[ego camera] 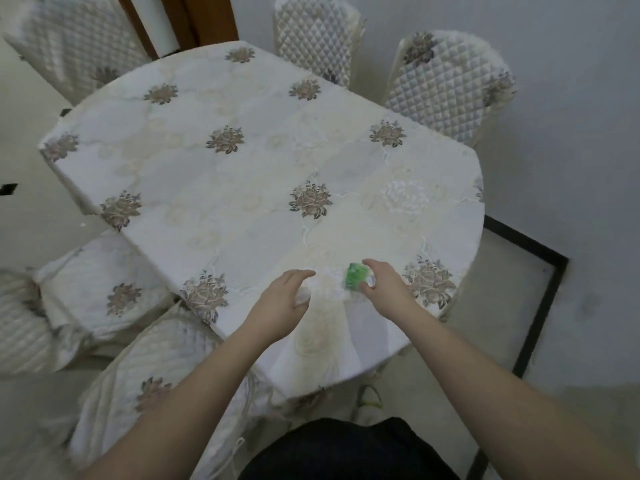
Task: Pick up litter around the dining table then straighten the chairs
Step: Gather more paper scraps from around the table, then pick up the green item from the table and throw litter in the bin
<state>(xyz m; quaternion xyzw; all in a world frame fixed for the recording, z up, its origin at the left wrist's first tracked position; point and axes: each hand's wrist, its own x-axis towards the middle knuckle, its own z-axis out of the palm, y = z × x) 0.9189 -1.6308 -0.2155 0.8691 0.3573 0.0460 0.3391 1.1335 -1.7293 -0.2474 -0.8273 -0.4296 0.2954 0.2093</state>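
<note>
The green wrapper (356, 277) is half buried under the right hand (382, 289), so its shape and any print on it cannot be read; the white scrap (302, 296) under the left hand (282, 303) shows only as a sliver past the palm, too blurred to name; the chair at the far left (20, 323) is cut off by the frame edge; so is the chair at the top left (76, 43), smeared by motion; the table (242, 174) hides its own legs beneath the draped cloth; something thin and green on the floor (370, 398) by the table's hem is too small to tell.
</note>
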